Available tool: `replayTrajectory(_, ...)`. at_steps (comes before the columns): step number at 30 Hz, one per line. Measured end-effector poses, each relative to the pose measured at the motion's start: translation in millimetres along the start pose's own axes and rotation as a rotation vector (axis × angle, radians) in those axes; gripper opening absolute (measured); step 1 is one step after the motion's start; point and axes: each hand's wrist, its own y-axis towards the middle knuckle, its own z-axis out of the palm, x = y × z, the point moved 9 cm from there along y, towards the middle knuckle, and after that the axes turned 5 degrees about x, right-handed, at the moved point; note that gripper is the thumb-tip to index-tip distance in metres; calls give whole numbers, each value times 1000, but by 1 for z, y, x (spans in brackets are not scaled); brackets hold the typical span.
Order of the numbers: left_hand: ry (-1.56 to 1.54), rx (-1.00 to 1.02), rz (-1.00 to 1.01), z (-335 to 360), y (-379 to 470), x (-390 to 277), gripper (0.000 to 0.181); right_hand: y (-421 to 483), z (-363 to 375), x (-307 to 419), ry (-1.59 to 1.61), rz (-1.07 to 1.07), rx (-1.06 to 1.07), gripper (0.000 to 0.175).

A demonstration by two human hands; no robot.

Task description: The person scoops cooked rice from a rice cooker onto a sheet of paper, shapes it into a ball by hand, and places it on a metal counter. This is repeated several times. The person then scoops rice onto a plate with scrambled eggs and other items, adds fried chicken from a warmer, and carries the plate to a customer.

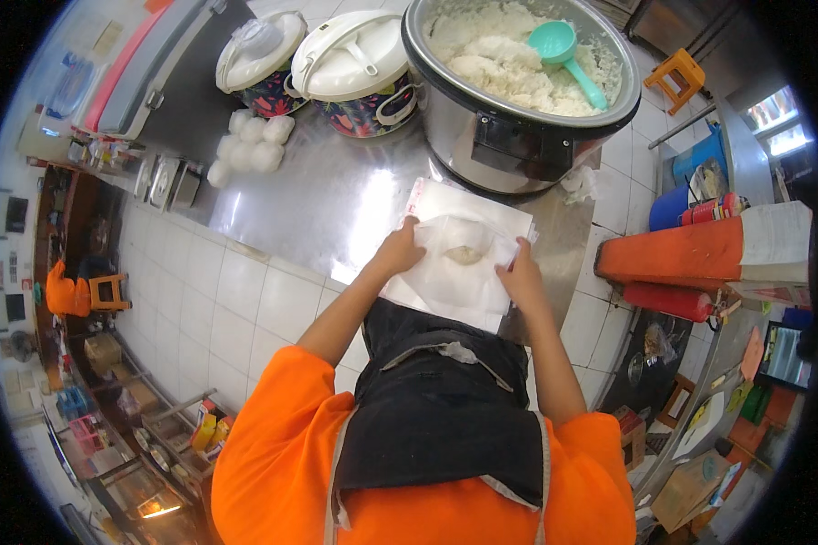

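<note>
A stack of white paper sheets (501, 204) lies at the front of the steel table, right before me. On it is a thin whitish wrapping sheet (446, 289), with a small mound of rice (465, 254) showing through a gap at its middle. My left hand (402, 246) pinches the sheet's left edge. Along the opposite edge, my right hand (522, 274) grips the sheet between thumb and fingers. Just beyond the paper stands a big rice cooker (518, 146), filled with cooked rice (487, 65). A turquoise scoop (554, 42) rests on that rice.
Several round white wrapped bundles (251, 148) sit on the steel table (320, 197) at left. Behind them are two flowered pots (361, 102) with white lids and a cooler box (170, 75). An orange pillar (668, 257) and red fire extinguisher (668, 302) stand at right.
</note>
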Motion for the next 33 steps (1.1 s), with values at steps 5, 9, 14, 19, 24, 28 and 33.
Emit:
replayTrajectory(5,-427,79,-128,14,-37,19,80,-29,15,-27,101,80,3,65)
replayTrajectory(9,-1147,148,-385,23,-51,22,81,-20,24,-48,148,77,-43,47)
replayTrajectory(14,-1470,225,-246,15,-55,-1,85,-14,41,-72,205,152,105,32)
replayTrajectory(19,-750,151,194,-5,-63,-17,79,-25,57,-83,803,409,218,25)
replayTrajectory(24,19,-188,395,-26,-69,-28,50,-34,44,-57,1302,364,151,44)
replayTrajectory(28,28,-137,569,-23,-52,-32,36,-44,-2,-10,684,-129,52,58)
replayTrajectory(33,-175,17,487,-11,-28,-17,24,-50,-27,45,-195,-524,-136,42)
